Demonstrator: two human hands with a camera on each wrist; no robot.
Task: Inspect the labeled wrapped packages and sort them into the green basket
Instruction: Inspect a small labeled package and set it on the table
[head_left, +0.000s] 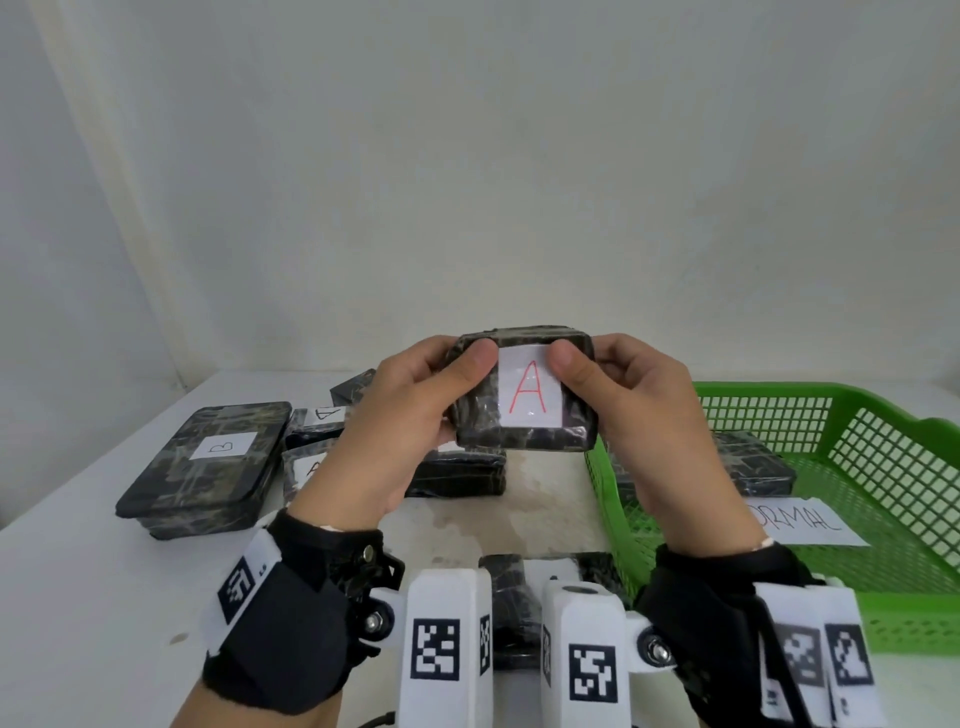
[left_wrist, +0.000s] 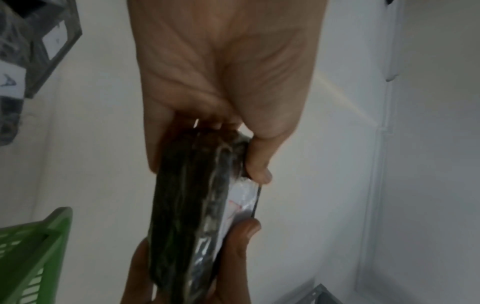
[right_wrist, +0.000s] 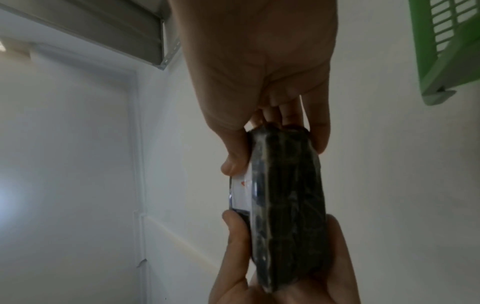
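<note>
Both hands hold up a dark wrapped package (head_left: 522, 434) above the table, its white label with a red "A" (head_left: 530, 392) facing me. My left hand (head_left: 410, 415) grips its left edge, thumb on the front. My right hand (head_left: 634, 410) grips the right edge the same way. The wrist views show the package edge-on (left_wrist: 187, 216) (right_wrist: 291, 205), pinched between thumb and fingers. The green basket (head_left: 883, 467) stands at the right and holds a dark package (head_left: 753, 462) and a paper slip reading "ORMAL" (head_left: 810, 519).
On the white table at the left lie a large wrapped package labeled "B" (head_left: 208, 467) and several smaller labeled ones (head_left: 311, 441). Another dark package (head_left: 457, 473) lies beneath the held one, and one more (head_left: 514, 608) near the front edge. A white wall stands behind.
</note>
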